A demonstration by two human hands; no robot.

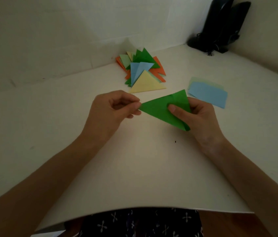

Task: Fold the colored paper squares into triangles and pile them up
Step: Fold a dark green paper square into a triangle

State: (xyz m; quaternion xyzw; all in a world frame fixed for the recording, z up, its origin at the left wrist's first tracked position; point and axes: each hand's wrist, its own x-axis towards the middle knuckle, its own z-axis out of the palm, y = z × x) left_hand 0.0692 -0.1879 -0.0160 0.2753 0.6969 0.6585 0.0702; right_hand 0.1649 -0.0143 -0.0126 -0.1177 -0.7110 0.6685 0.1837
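Green paper triangle [160, 108] held above white table [66, 134], between both hands. Left hand [112, 106] pinches left tip; right hand [198, 115] grips right side, thumb on top. Pile of folded triangles [143, 69] behind; unfolded squares [208, 94] just right.

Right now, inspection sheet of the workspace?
Surface: white table, dimly lit.
Job's things: green triangle held in both hands; pile of folded triangles at the back; unfolded squares to the right, blue on top.
Clutter: dark speck near the centre.
Hands: left hand pinches the triangle's left tip; right hand grips its right end, thumb on top.
Cables: cord by black device, far right corner.
Surroundings: pale wall behind.
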